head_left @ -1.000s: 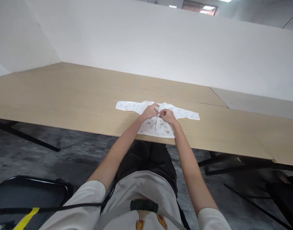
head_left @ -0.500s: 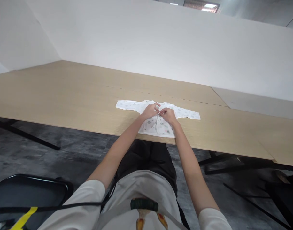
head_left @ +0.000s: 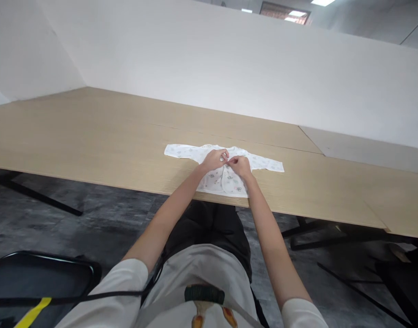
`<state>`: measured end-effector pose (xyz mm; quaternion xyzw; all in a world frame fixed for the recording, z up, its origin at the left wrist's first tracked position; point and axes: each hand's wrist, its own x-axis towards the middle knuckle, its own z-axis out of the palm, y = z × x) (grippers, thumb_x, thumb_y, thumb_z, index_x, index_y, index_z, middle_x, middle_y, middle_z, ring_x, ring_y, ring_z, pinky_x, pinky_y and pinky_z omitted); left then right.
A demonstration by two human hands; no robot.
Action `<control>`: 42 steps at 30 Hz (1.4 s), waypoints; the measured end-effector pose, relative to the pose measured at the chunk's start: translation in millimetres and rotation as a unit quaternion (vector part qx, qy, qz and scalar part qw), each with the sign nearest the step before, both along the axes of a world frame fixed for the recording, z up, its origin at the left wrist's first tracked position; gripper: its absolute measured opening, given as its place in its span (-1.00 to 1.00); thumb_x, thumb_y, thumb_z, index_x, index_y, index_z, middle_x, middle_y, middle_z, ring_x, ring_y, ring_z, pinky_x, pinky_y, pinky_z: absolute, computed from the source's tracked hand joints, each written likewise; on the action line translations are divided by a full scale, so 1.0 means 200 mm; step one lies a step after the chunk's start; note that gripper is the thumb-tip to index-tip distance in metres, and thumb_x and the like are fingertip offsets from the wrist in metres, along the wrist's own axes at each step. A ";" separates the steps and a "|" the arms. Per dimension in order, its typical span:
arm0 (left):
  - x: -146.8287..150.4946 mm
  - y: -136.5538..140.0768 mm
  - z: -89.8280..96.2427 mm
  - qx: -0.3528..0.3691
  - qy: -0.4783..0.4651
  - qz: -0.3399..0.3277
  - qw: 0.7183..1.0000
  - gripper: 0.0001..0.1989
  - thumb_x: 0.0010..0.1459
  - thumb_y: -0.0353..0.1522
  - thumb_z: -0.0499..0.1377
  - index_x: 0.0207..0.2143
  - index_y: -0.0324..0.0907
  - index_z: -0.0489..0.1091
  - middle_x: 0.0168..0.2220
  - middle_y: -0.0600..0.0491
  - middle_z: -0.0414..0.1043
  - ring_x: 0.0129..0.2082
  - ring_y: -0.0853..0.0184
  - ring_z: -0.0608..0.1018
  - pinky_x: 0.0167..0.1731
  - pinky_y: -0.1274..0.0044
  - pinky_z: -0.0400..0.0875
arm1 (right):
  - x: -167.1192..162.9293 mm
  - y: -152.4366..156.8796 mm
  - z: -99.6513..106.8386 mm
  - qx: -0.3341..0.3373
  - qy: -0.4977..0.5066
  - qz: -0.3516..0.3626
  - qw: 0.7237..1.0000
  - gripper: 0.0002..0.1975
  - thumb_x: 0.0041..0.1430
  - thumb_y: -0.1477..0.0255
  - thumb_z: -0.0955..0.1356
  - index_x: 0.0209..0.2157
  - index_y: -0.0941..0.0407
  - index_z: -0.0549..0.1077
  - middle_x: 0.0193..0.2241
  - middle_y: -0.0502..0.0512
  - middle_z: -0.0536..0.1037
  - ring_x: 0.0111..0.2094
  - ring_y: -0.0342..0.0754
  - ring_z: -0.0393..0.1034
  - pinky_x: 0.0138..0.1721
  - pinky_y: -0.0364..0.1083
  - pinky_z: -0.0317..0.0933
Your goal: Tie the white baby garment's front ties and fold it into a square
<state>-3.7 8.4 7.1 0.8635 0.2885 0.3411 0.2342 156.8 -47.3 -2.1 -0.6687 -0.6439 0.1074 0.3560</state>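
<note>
Patterned shirt [head_left: 214,181] was spread on the counter [head_left: 109,136] | its front was seemingly pinched by left hand [head_left: 214,159] and right hand [head_left: 240,166] | fastening was probably in progress | for next move, careful alignment was needed

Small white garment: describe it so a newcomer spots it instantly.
Start at the long wood-toned table below the tall white partition. At its near edge, mid-picture, the white garment lies with sleeves spread, the left hand and right hand at its middle. Small scattered prints set it apart from the plain table and the person's shirt with its larger print.
</note>
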 end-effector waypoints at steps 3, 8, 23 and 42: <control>0.01 0.00 0.01 -0.057 -0.041 -0.010 0.997 -0.84 -0.04 -0.49 0.13 -0.34 -0.21 0.38 -0.38 0.07 0.51 -0.34 0.36 0.54 -0.28 0.57 0.39 | 0.00 -0.01 0.01 0.009 0.020 -0.008 1.000 -0.83 0.00 0.33 0.41 -0.48 0.16 0.55 -0.52 0.06 0.54 -0.48 -0.11 0.36 -0.40 -0.16 0.14; 0.01 -0.04 0.06 -0.158 -0.100 -0.026 0.982 -0.87 0.03 -0.43 0.11 -0.31 -0.24 0.33 -0.35 0.03 0.46 -0.50 0.42 0.50 -0.47 0.61 0.39 | 0.00 -0.03 0.06 0.015 0.101 0.009 0.995 -0.78 -0.04 0.30 0.39 -0.48 0.19 0.53 -0.54 0.06 0.51 -0.52 -0.14 0.33 -0.46 -0.17 0.14; -0.08 -0.02 0.11 -0.260 0.090 -0.060 0.960 -0.80 -0.01 -0.29 0.26 -0.54 -0.23 0.38 -0.64 0.06 0.38 -0.75 0.48 0.30 -0.73 0.63 0.14 | 0.05 -0.13 0.17 -0.301 0.177 0.223 0.910 -0.73 -0.18 0.37 0.45 -0.37 0.21 0.51 -0.72 -0.04 0.39 -0.74 -0.23 0.16 -0.70 -0.21 0.05; -0.07 0.03 0.06 -0.269 0.178 -0.146 0.935 -0.82 -0.23 -0.28 0.24 -0.57 -0.24 0.49 -0.73 0.14 0.18 -0.68 0.48 0.19 -0.65 0.60 0.02 | 0.00 -0.12 0.15 -0.256 0.202 0.259 0.909 -0.75 -0.11 0.36 0.47 -0.41 0.22 0.45 -0.73 -0.05 0.36 -0.74 -0.21 0.18 -0.69 -0.21 0.07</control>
